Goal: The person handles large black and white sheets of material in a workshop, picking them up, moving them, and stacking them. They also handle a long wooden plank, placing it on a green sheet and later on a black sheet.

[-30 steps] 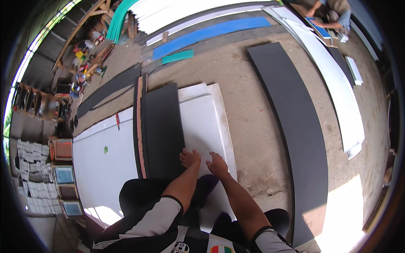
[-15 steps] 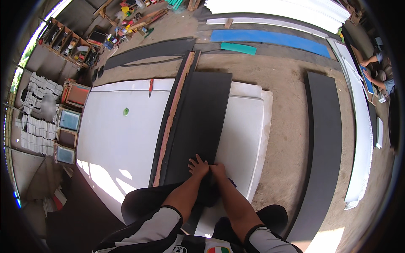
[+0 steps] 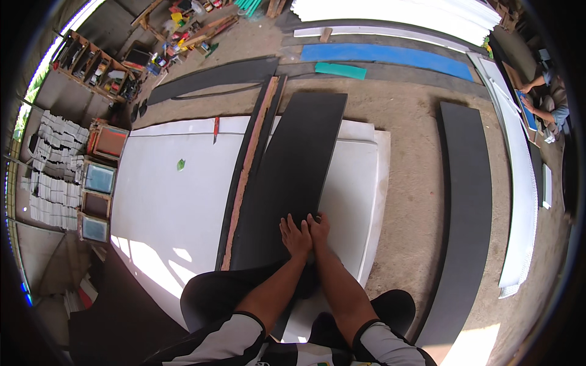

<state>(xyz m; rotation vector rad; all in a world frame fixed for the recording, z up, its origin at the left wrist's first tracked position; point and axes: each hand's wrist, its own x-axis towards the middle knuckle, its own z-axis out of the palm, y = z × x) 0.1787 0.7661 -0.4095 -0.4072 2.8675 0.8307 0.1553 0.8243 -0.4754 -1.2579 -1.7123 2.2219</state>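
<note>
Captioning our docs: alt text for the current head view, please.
A person's bare left grip lies open on a dark sheet near its right edge, with the right grip beside it at that edge. White panels lie to either side; farther right, a long dark strip rests on the floor.

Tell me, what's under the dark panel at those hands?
White sheets show along the right edge of the dark panel, seemingly running beneath it. The left hand is over it, the right hand at that edge. What's under the panel's middle is covered.
</note>
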